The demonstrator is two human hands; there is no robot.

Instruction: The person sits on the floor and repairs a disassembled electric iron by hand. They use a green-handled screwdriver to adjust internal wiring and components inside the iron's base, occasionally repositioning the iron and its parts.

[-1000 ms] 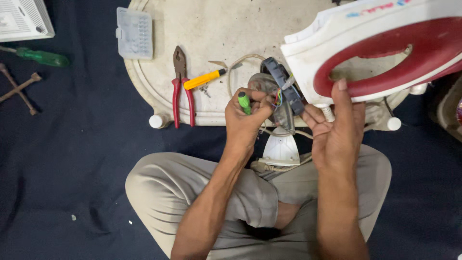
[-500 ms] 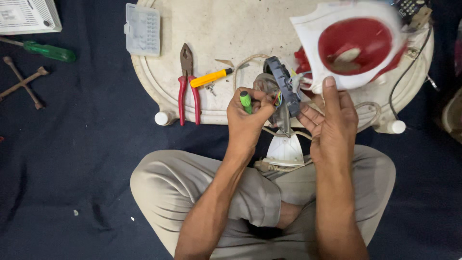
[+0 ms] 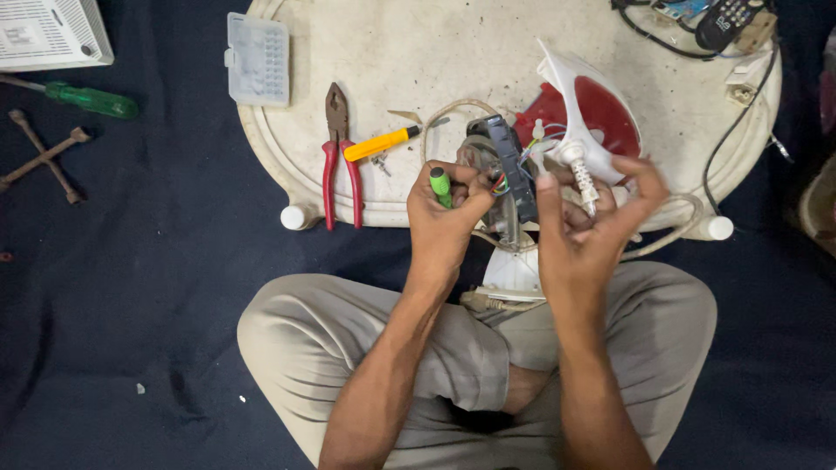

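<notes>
Sitting at top left on the dark cloth, a white box [image 3: 48, 33] w/ a pale printed label on its lid, partly cut off by the frame edge. Clear plastic compartment case [image 3: 258, 59] lies on the white oval tray [image 3: 409, 52], upper-left part, rectangular, pale grey. Dark remote-like device [image 3: 727, 19] at the tray's top right.

Left hand [image 3: 446, 218] is clenched round a small green-handled screwdriver [image 3: 441, 186], handle poking up between thumb and fingers. Right hand [image 3: 590, 222] has fingers spread and half curled around the white cord sleeve [image 3: 578, 174] of the red-and-white iron shell [image 3: 592, 117]; whether it actually pinches the sleeve, can't tell. Iron's inner assembly [image 3: 505, 170] w/ coloured wires stands between both hands, touching the left fingertips, at the tray's near edge. Red pliers [image 3: 338, 157] and a yellow-handled tool [image 3: 380, 144] lie left of the hands.
</notes>
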